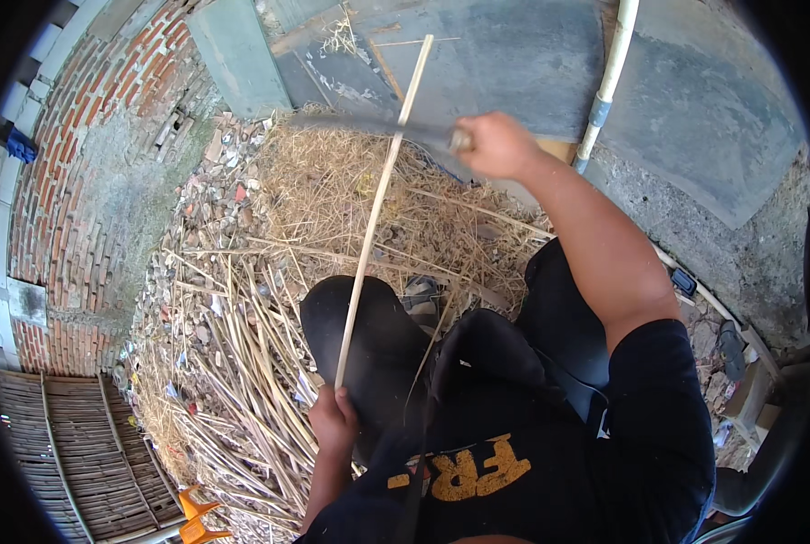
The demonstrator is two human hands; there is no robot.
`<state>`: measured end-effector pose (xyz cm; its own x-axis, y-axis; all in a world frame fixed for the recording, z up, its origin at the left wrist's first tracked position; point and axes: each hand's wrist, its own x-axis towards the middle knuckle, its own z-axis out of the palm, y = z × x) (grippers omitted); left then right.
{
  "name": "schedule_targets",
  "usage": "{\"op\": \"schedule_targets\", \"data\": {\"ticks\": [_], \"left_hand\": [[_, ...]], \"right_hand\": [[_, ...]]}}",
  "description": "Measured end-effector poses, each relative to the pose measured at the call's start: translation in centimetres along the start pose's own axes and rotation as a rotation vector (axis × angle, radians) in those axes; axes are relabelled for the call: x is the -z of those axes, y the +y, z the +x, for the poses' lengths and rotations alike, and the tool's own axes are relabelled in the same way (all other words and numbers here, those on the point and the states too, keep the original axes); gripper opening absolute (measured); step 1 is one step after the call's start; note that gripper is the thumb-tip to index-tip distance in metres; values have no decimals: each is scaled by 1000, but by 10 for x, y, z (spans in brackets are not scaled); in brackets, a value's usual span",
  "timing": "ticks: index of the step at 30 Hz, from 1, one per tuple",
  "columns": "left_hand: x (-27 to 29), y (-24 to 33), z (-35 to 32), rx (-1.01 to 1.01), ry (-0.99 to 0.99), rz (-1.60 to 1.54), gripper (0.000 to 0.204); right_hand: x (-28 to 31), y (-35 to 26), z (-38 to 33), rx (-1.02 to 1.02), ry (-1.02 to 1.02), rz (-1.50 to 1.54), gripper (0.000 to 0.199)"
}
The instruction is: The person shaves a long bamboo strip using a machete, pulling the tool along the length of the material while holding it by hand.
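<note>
My left hand (334, 419) is closed around the lower end of a long pale bamboo strip (370, 227), beside my left knee. The strip slants up and away from me, its far end rising over the straw. In my right hand (498, 145) is the handle of a long-bladed knife (360, 123), a machete by its shape. Its dark blade is smeared by motion and points left. It crosses the strip near the far end; whether the two touch, I cannot tell.
Straw and shavings (323, 181) cover the ground ahead. Many loose strips (251, 326) lie to the left, over rubble. A brick wall (78, 172) stands at left, grey panels (523, 63) and a pipe (612, 68) at the back. An orange plastic object (196, 521) sits at lower left.
</note>
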<state>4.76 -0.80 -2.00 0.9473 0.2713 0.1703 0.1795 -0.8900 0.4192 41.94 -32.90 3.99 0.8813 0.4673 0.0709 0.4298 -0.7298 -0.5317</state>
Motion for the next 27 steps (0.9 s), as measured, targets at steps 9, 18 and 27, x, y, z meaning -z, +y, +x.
{"op": "schedule_targets", "data": {"ticks": [9,18,27], "left_hand": [[5,-4,-1,3,-57,-20,28],[6,-9,0,-9,-43,-16,29],[17,15,10,48,-102,-19,30]], "right_hand": [[3,-52,-34,175,-73,-172,12],[-2,25,2,43,155,24,24],[12,-22,-28,106,-137,-203,26]]}}
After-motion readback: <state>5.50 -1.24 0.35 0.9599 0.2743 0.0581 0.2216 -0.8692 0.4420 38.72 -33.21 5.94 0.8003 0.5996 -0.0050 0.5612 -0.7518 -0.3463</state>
